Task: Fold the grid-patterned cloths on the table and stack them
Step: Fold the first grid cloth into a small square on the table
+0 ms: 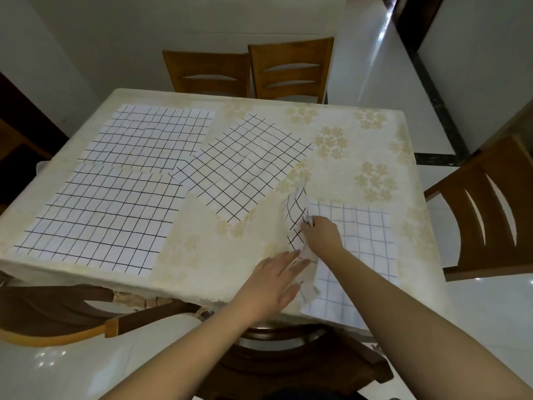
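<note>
4 grid-patterned cloths lie on the surface (360, 134), which is covered by a cream floral tablecloth. The cloth being worked (354, 235) sits at the lower right of the frame, near the front edge, with its left side lifted and turned up so that a darker-lined flap stands above the paler grid beneath. The right hand (321, 235) pinches that raised flap, fingers curled on the fabric. The left hand (271, 284) lies flat with straight fingers just below and left of it, fingertips touching the cloth's lower left edge; the 2 hands are close together but not touching. A 2nd cloth (245, 168) lies spread at an angle in the middle of the frame. A 3rd cloth (150, 137) lies flat at the upper left, and a 4th cloth (101, 217) lies flat at the left, below it. Wooden chairs (251, 70) stand at the far side of the surface.
</note>
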